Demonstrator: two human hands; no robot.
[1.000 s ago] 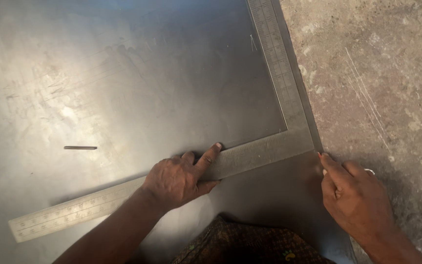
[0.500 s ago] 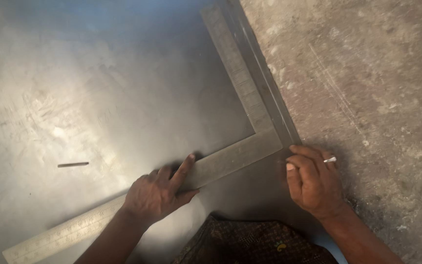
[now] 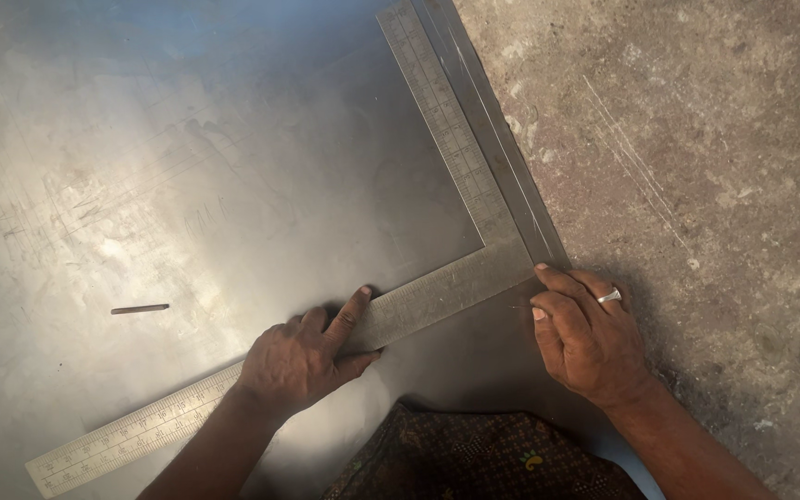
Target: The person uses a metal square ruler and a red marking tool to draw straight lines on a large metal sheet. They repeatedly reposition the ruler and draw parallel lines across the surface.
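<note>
A large steel L-shaped square (image 3: 460,176) lies flat on a grey metal sheet (image 3: 187,157). My left hand (image 3: 303,359) presses down on its long lower arm, index finger stretched along the blade. My right hand (image 3: 587,331), with a ring on one finger, rests at the square's outer corner by the sheet's right edge, fingers curled. A thin point seems to stick out from the fingertips, too small to tell what it is.
A short dark rod (image 3: 139,309) lies loose on the sheet to the left. Rough concrete floor (image 3: 715,148) runs along the sheet's right edge. Patterned dark cloth (image 3: 483,458) shows at the bottom between my arms.
My right hand has shifted left and closed in against the square's corner. The left hand stays pressed on the lower arm; the view has drifted slightly.
</note>
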